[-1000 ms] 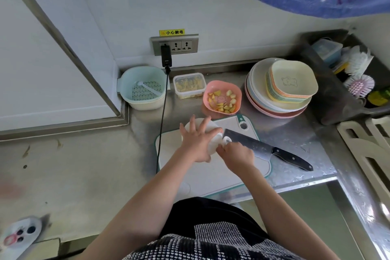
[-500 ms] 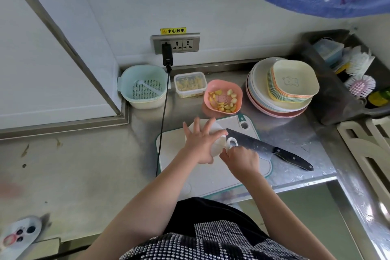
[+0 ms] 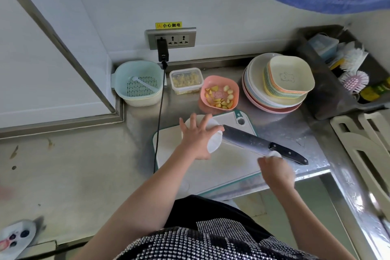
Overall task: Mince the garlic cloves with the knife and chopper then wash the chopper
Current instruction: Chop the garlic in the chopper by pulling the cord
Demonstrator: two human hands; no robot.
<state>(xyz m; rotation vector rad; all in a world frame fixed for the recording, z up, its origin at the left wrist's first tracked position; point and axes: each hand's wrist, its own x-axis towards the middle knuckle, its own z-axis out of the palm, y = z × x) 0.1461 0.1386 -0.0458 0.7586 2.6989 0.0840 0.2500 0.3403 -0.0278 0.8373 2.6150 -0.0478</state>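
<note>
A white round chopper (image 3: 214,143) stands on the white cutting board (image 3: 221,169). My left hand (image 3: 196,137) presses down on its lid with the fingers spread. My right hand (image 3: 276,172) is off to the right, near the board's right edge, and grips the chopper's small white pull handle (image 3: 274,154). A black-handled knife (image 3: 253,141) lies across the board between the two hands, blade toward the chopper. Behind the board sits a pink bowl (image 3: 219,94) of garlic pieces.
At the back stand a clear box (image 3: 185,80) of food, a pale green strainer basket (image 3: 137,82) and a stack of plates and bowls (image 3: 276,84). A black cable (image 3: 159,122) hangs from the wall socket past the board's left edge. A tray of brushes (image 3: 348,74) sits far right.
My right hand has moved away from the chopper to the right and toward me, with the pull handle in it. My left hand stays on the lid.
</note>
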